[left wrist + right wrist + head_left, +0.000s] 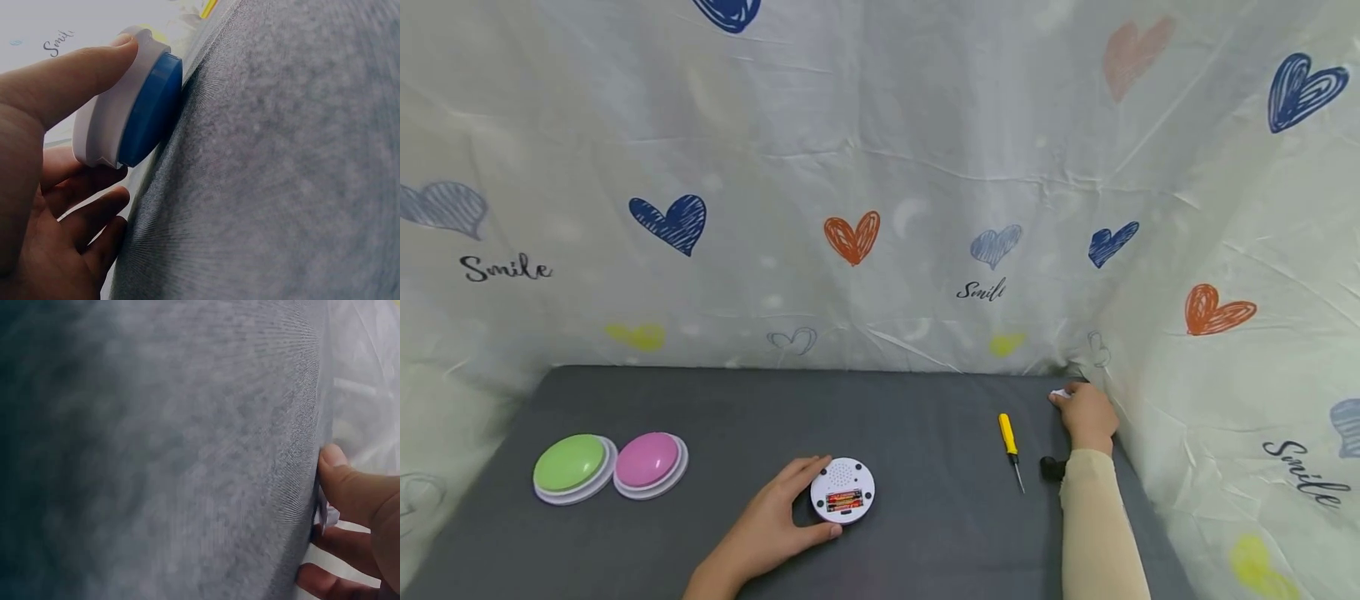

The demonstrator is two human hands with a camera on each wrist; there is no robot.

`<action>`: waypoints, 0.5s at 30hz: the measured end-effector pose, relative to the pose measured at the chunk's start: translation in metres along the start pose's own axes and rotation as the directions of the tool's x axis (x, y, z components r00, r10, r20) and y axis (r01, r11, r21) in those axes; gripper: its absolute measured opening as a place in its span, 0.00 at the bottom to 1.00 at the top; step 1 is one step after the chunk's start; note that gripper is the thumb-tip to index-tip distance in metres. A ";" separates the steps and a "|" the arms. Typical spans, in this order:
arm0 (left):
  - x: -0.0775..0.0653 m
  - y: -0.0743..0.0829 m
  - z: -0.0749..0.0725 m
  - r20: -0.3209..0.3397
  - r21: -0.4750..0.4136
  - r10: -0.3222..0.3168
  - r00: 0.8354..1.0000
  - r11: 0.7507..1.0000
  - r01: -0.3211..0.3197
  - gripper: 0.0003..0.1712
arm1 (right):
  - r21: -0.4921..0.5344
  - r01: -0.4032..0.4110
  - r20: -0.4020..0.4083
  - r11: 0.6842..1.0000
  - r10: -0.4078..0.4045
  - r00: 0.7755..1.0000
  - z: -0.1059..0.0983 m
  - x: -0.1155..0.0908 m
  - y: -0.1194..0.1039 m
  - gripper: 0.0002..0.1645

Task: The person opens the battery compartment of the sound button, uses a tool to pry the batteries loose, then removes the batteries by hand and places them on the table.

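My left hand (775,521) grips the rim of a round white push button (859,477) between thumb and fingers. The button lies upside down, its open battery compartment (844,500) showing red and black batteries. In the left wrist view its blue dome (153,112) faces the dark tabletop. Over at the back right corner, my right hand (1086,414) pinches a small white piece (1062,392) at the table surface. The right wrist view shows only a sliver of this white piece (330,514), mostly hidden by the thumb and fingers.
A yellow-handled screwdriver (1009,437) lies left of the right forearm, its tip toward me. Green (571,463) and pink (646,460) push buttons stand side by side at the left. A heart-printed curtain (910,183) hangs behind the grey table (925,550) and along its sides.
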State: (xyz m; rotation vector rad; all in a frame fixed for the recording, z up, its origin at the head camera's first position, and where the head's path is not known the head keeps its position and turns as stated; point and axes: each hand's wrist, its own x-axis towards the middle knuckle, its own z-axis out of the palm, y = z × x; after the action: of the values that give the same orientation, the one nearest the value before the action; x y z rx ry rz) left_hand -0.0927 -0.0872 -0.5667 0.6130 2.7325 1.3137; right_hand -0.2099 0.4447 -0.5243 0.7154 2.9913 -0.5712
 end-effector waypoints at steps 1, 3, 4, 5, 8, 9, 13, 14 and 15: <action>-0.001 0.000 0.000 -0.005 0.002 0.001 1.000 1.000 -0.001 0.54 | 0.004 0.002 -0.008 1.000 -0.001 1.000 0.000 0.000 0.000 0.30; -0.001 0.001 0.000 -0.013 0.004 0.003 1.000 1.000 -0.003 0.54 | 0.010 0.003 -0.021 1.000 -0.003 1.000 0.001 0.001 0.000 0.30; -0.001 0.002 0.000 -0.014 0.006 0.003 1.000 1.000 -0.003 0.54 | 0.010 0.004 -0.022 1.000 -0.003 1.000 0.001 0.002 0.000 0.30; -0.001 0.002 0.000 -0.014 0.011 0.005 1.000 1.000 -0.005 0.54 | 0.009 0.002 -0.021 1.000 -0.002 1.000 0.001 0.002 0.000 0.30; -0.001 0.002 0.000 -0.014 0.020 0.010 1.000 1.000 -0.010 0.54 | 0.004 -0.008 -0.006 1.000 0.008 1.000 0.001 0.002 0.001 0.30; -0.001 0.003 0.000 -0.015 0.020 0.012 1.000 1.000 -0.012 0.54 | 0.005 -0.009 -0.004 1.000 0.009 1.000 0.001 0.002 0.001 0.30; -0.001 0.003 -0.001 -0.020 0.016 0.025 0.999 1.000 -0.025 0.54 | 0.018 -0.007 -0.025 1.000 0.008 1.000 0.004 0.000 0.002 0.30; -0.001 0.003 -0.001 -0.019 0.016 0.027 0.999 1.000 -0.027 0.54 | 0.021 -0.006 -0.032 1.000 0.007 0.999 0.005 0.000 0.003 0.30; -0.001 0.002 -0.001 -0.016 0.014 0.027 1.000 1.000 -0.027 0.54 | 0.024 -0.004 -0.036 1.000 0.005 0.999 0.006 0.000 0.003 0.30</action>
State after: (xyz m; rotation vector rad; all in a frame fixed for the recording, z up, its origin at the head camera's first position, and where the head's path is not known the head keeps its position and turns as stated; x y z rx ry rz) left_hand -0.0916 -0.0868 -0.5643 0.6451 2.7585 1.3121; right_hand -0.2085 0.4452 -0.5315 0.7416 3.0206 -0.6021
